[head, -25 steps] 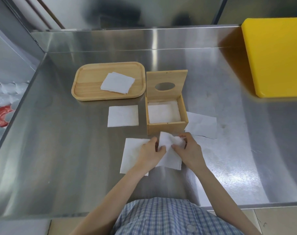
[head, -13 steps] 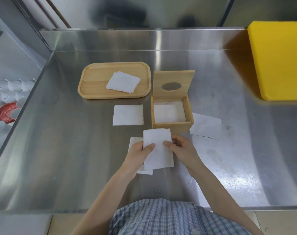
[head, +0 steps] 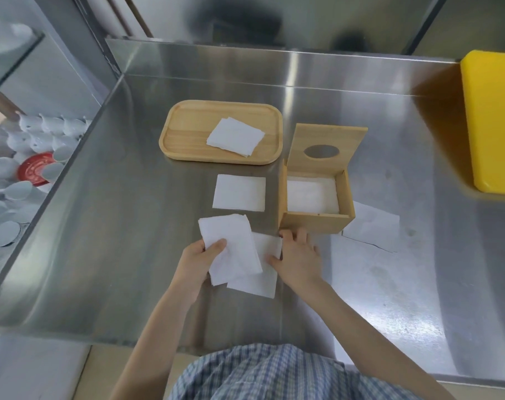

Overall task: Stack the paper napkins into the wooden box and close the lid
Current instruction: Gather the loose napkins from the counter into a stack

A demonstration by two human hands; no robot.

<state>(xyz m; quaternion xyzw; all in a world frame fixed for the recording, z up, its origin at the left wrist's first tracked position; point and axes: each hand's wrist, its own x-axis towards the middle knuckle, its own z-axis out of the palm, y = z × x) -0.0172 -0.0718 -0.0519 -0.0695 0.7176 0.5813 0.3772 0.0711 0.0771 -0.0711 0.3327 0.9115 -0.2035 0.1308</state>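
A folded white paper napkin (head: 231, 249) was pinched in the left hand (head: 197, 259) near the open wooden box (head: 314, 197), while the open right hand (head: 296, 255) pressed a flat napkin (head: 262, 272) on the steel worktop (head: 115, 241), so squared edges would likely stack best.

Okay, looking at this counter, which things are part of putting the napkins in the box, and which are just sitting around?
Part of the job:
- wooden box, lid open
- napkin in left hand
- napkin under right hand
- napkin beside the box
- napkins on the wooden tray
- sheet right of the box

Just lying about:
- yellow board
- white cups
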